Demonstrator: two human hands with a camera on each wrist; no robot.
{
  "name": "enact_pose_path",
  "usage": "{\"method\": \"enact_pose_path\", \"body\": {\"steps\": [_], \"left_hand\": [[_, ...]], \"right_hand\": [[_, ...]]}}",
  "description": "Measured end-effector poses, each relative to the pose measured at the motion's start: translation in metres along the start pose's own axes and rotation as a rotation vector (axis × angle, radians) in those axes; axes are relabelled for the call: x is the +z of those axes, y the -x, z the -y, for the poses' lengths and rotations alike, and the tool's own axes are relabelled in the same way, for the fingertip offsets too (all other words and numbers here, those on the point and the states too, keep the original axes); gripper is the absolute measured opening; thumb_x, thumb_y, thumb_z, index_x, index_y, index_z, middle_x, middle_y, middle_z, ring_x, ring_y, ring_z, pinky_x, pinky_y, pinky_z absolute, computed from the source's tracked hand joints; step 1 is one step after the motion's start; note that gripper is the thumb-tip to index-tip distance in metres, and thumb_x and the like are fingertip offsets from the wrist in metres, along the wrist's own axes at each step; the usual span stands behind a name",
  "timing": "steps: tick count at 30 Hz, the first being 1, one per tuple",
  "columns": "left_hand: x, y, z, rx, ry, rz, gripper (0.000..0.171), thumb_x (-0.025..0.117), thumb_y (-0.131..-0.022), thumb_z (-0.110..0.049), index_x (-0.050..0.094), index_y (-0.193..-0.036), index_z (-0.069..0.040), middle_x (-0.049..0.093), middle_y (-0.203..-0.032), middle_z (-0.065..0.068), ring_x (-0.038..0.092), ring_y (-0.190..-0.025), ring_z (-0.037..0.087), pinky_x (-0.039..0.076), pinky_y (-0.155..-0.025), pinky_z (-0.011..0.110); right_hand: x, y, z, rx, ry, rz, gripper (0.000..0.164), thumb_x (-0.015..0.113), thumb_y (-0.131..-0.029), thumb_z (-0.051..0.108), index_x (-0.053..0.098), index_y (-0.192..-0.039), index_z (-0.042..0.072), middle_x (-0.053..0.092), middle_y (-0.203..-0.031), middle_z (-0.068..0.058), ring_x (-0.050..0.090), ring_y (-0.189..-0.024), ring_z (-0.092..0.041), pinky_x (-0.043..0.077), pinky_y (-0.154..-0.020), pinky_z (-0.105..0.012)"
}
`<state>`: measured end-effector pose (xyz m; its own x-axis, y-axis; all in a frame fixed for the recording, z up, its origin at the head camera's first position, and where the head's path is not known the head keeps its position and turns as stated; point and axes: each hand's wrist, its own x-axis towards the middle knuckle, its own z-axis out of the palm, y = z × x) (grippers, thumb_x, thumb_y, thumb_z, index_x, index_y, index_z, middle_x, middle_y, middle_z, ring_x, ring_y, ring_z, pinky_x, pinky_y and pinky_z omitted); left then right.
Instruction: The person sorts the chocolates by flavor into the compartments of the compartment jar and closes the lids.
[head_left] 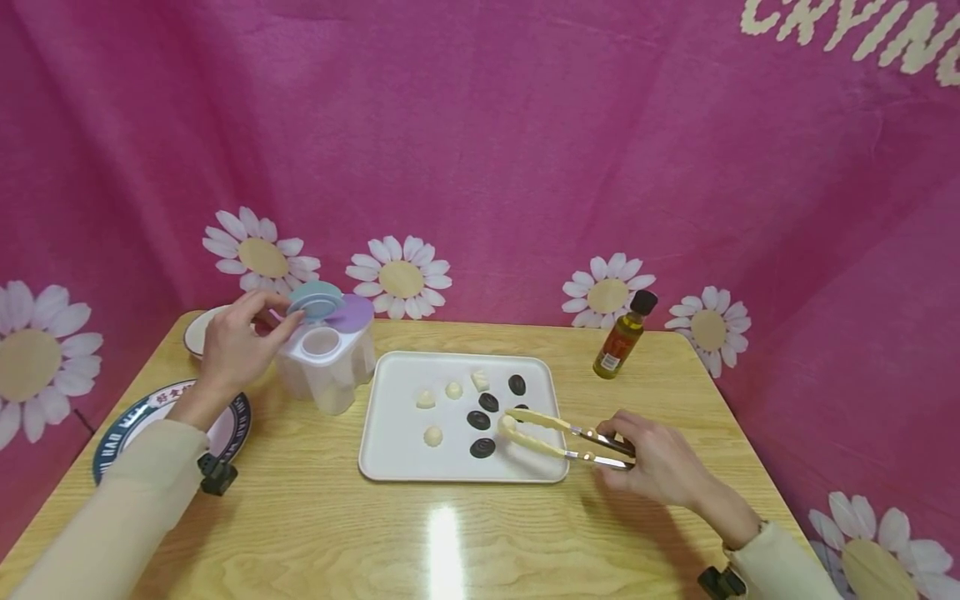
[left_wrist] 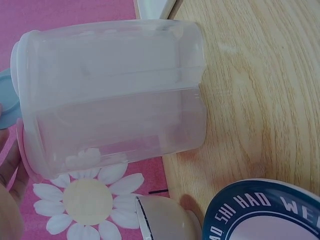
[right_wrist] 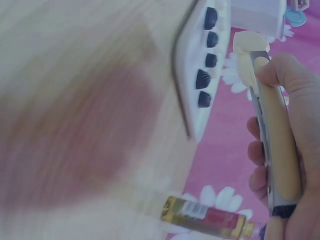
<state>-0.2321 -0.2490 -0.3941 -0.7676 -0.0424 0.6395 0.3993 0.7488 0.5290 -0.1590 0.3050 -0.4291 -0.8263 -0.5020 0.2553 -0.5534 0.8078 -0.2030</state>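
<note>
My left hand (head_left: 242,340) pinches the raised blue lid (head_left: 316,300) of a clear plastic container (head_left: 332,385), leaving a round opening exposed. A purple lid (head_left: 352,314) beside it is down, and the left wrist view shows a pink lid (left_wrist: 26,152) near my fingers. My right hand (head_left: 663,460) grips a pair of tongs (head_left: 551,435), their cream tips over the right part of a white tray (head_left: 397,464). Dark oval chocolates (head_left: 482,448) and small cream-white pieces (head_left: 432,436) lie scattered on the tray. Whether the tips hold a pale piece is hard to tell.
An oil bottle (head_left: 619,337) with a black cap stands at the back right of the wooden table (head_left: 315,533). A blue-rimmed plate (head_left: 238,421) lies under my left forearm, with a white bowl (head_left: 197,332) behind it. Pink flowered cloth (head_left: 480,167) hangs behind.
</note>
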Motion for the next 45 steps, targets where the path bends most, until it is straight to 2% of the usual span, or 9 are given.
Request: {"method": "enact_pose_path", "body": {"steps": [6,16,23,31,36,45], "left_hand": [[-0.001,-0.001,0.0,0.002,0.001,-0.002,0.022,0.083,-0.091,-0.01,0.071,-0.108,-0.001,0.073,-0.094,0.016,0.046,-0.075,-0.016,0.039,-0.07,-0.002],[-0.001,0.0,-0.001,0.0,0.0,0.004,0.022,0.083,-0.09,-0.009,0.071,-0.107,-0.001,0.073,-0.093,0.016,0.046,-0.074,-0.015,0.039,-0.069,-0.001],[-0.001,-0.001,-0.001,0.007,-0.002,0.005,0.022,0.084,-0.09,-0.009,0.072,-0.106,-0.002,0.073,-0.091,0.015,0.046,-0.073,-0.014,0.039,-0.068,0.0],[-0.002,0.0,-0.001,0.001,0.008,0.007,0.021,0.084,-0.09,-0.009,0.072,-0.106,-0.002,0.073,-0.091,0.015,0.047,-0.072,-0.012,0.04,-0.068,0.0],[-0.003,0.001,0.0,-0.007,0.001,0.011,0.021,0.083,-0.09,-0.01,0.072,-0.107,-0.003,0.073,-0.091,0.015,0.047,-0.073,-0.011,0.04,-0.068,0.0],[-0.002,0.0,0.002,-0.001,-0.004,0.021,0.021,0.083,-0.091,-0.011,0.072,-0.107,-0.004,0.074,-0.09,0.014,0.048,-0.072,-0.011,0.043,-0.067,0.003]], "right_hand": [[-0.005,-0.026,0.016,-0.007,-0.032,0.014,0.037,0.088,-0.075,0.028,0.074,-0.107,0.016,0.064,-0.09,0.011,0.048,-0.071,0.004,0.04,-0.059,-0.017],[-0.003,-0.081,0.051,-0.149,-0.08,-0.061,0.042,0.088,-0.076,0.035,0.074,-0.11,0.016,0.067,-0.092,0.007,0.047,-0.068,0.0,0.036,-0.057,-0.017],[0.003,-0.119,0.073,-0.233,-0.101,-0.078,0.043,0.083,-0.079,0.038,0.073,-0.113,0.014,0.07,-0.098,0.003,0.05,-0.07,-0.003,0.04,-0.059,-0.019],[0.005,-0.161,0.101,-0.238,-0.105,-0.054,0.046,0.081,-0.081,0.039,0.073,-0.118,0.013,0.073,-0.105,-0.001,0.057,-0.074,-0.009,0.043,-0.061,-0.022],[0.006,-0.186,0.117,-0.25,-0.098,-0.033,0.045,0.082,-0.083,0.04,0.074,-0.118,0.014,0.072,-0.101,0.001,0.058,-0.074,-0.009,0.043,-0.06,-0.022],[0.011,-0.216,0.132,-0.239,-0.076,0.003,0.046,0.08,-0.084,0.043,0.074,-0.122,0.018,0.073,-0.112,0.003,0.063,-0.082,-0.012,0.054,-0.071,-0.038]]}}
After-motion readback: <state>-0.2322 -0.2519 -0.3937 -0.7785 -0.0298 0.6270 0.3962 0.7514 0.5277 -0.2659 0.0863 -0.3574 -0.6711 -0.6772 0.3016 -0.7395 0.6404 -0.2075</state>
